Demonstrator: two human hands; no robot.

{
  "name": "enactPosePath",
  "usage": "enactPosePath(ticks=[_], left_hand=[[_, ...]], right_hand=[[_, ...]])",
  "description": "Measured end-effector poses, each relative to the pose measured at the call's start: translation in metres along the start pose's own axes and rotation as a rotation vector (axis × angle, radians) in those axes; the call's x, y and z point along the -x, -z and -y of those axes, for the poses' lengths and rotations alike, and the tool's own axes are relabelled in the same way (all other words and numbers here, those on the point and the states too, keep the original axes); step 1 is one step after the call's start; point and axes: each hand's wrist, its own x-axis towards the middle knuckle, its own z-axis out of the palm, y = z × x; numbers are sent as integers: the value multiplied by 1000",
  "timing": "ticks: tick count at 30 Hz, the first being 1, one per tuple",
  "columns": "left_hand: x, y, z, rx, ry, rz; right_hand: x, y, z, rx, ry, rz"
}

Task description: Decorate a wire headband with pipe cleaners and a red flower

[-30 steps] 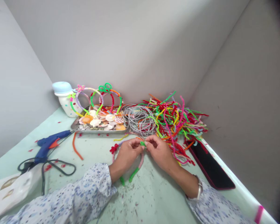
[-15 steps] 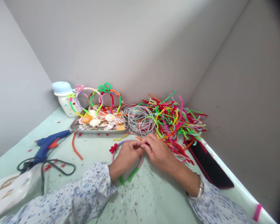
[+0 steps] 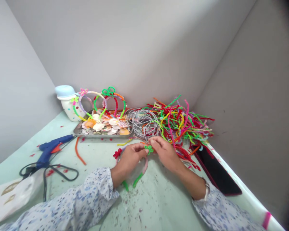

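A small green pipe-cleaner flower (image 3: 148, 149) is pinched between the thumb and fingers of my left hand (image 3: 128, 160). My right hand (image 3: 165, 155) is closed in a pinch just above and right of the flower; what its fingertips grip is hidden. Under my left hand lies a fuzzy headband (image 3: 145, 164), pink along one side with green ends. A red pipe-cleaner flower (image 3: 117, 153) is attached to its left side. The left hand covers much of the band.
Behind my hands are a metal tray (image 3: 103, 136) of shells, finished headbands (image 3: 124, 106), coiled grey wire (image 3: 146, 123) and piled pipe cleaners (image 3: 180, 120). A blue glue gun (image 3: 47, 150) with its cord lies left, near a white-and-blue container (image 3: 71, 106). A dark flat object (image 3: 216, 171) lies right.
My right fingers have drawn slightly up and away from my left ones. The green flower, hidden before, now shows between the hands. The headband has barely moved.
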Motion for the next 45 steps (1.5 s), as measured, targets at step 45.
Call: enactPosePath(ticks=[45], left_hand=[[-2, -4, 1, 101, 27, -191]], right_hand=[[7, -18, 8, -95, -200, 11]])
